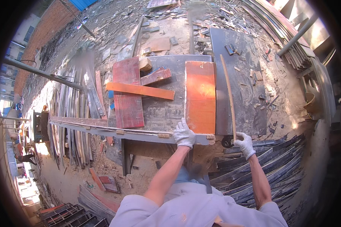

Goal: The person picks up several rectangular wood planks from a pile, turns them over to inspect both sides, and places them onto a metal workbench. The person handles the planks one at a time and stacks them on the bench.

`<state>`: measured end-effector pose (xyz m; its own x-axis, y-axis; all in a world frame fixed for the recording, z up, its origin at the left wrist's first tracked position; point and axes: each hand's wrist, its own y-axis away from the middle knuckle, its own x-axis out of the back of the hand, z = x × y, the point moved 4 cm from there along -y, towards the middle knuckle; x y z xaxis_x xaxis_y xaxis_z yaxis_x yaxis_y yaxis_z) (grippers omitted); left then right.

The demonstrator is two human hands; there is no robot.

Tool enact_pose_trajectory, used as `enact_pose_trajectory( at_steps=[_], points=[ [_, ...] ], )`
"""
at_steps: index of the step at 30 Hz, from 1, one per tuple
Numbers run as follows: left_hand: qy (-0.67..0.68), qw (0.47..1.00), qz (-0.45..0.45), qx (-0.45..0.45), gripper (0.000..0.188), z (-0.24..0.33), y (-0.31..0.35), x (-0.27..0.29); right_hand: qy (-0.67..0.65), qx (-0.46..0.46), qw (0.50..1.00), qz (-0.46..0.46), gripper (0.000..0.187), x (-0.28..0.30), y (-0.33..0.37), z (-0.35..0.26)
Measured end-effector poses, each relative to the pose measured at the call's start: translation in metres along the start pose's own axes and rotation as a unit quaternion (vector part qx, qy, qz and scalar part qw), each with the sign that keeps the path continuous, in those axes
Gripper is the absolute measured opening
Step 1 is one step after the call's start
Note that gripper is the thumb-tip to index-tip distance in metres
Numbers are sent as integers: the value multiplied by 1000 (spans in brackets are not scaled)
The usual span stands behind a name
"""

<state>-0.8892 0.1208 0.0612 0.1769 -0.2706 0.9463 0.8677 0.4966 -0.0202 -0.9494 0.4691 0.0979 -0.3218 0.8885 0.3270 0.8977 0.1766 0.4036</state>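
Observation:
An orange wooden board lies lengthwise on the dark, dusty work table. My left hand, in a pale glove, grips its near left corner, one finger stretched along the left edge. My right hand, gloved too, is closed round the near end of a long thin wooden strip. This strip slants away over a dark panel to the right of the orange board. Part of the left hand's grip is hidden under the glove's back.
On the table's left lie a reddish board, a narrow orange plank and a short dark red piece. Dark strips are piled below my right forearm. Long slats lean at left. A metal pole crosses the upper left.

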Motion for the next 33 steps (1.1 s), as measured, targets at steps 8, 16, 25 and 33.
enact_pose_trajectory(
  at_steps=[8, 16, 25, 33],
  points=[
    [7, 999, -51, -9, 61, 37, 4, 57, 204, 246, 947, 24, 76, -80, -66, -218],
    [12, 998, -64, -11, 56, 45, 5, 67, 161, -113, 979, -46, 83, -79, -37, -67],
    [58, 994, -36, -90, 45, 60, 26, 70, 31, -114, 993, 10, 70, -57, -9, -49],
    [85, 989, -26, -121, 36, 83, 32, 69, -11, -153, 988, 14, 68, -31, -2, -48]
  ],
)
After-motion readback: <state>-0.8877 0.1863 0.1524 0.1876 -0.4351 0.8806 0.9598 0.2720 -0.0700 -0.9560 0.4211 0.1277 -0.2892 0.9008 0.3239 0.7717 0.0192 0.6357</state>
